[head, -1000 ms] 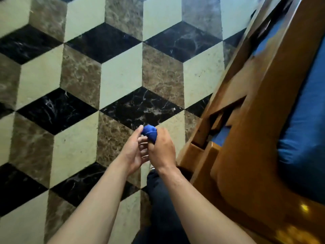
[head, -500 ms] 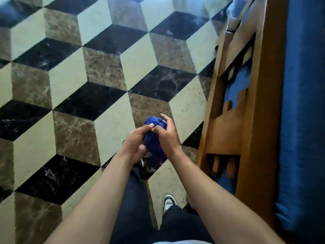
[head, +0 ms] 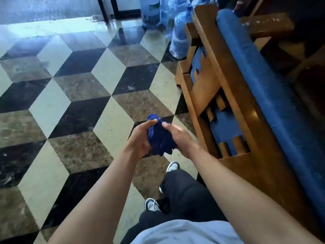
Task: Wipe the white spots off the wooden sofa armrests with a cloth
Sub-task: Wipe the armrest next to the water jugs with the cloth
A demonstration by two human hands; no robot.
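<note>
Tiled floor, wooden sofa at right; left hand and right hand both grip bunched blue cloth.

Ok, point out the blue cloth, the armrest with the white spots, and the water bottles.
blue cloth (head: pixel 160 138): head view, middle of the bunched fabric between both hands.
spotted armrest (head: pixel 267 22): head view, top face, near the white spots.
water bottles (head: pixel 179 37): head view, body of the nearest bottle.

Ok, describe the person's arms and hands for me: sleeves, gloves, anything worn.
Both forearms are bare to the frame's lower edge, no sleeves showing. The left hand and right hand wear no gloves; no watch, ring or wristband is visible.
</note>
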